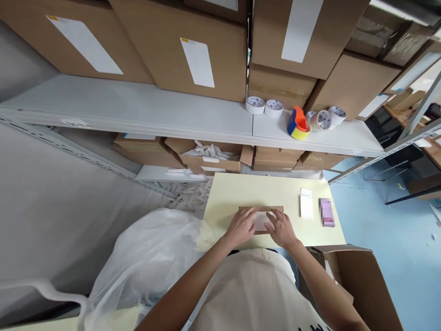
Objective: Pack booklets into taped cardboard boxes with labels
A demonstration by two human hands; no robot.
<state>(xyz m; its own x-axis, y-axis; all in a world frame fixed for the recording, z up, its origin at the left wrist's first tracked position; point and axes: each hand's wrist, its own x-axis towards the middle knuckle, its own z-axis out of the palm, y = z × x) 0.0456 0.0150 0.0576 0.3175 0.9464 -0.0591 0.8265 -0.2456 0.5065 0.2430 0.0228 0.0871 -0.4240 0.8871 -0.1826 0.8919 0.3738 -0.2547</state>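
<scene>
A small brown cardboard box (263,232) with a white label (262,221) on its top lies on the pale yellow table (227,193) in front of me. My left hand (242,225) rests on the box's left side, fingers stretched out over the label's edge. On the right side, my right hand (281,227) lies over the box with its fingers spread and its thumb on the label. Neither hand is wrapped round anything. Parts of the box are hidden beneath both hands.
A white label stack (306,203) and a blurred purple item (326,212) lie on the table's right. Tape rolls (274,108) and a tape dispenser (299,123) sit on the shelf ahead. A plastic bag (148,253) stands left, an open carton (361,280) right.
</scene>
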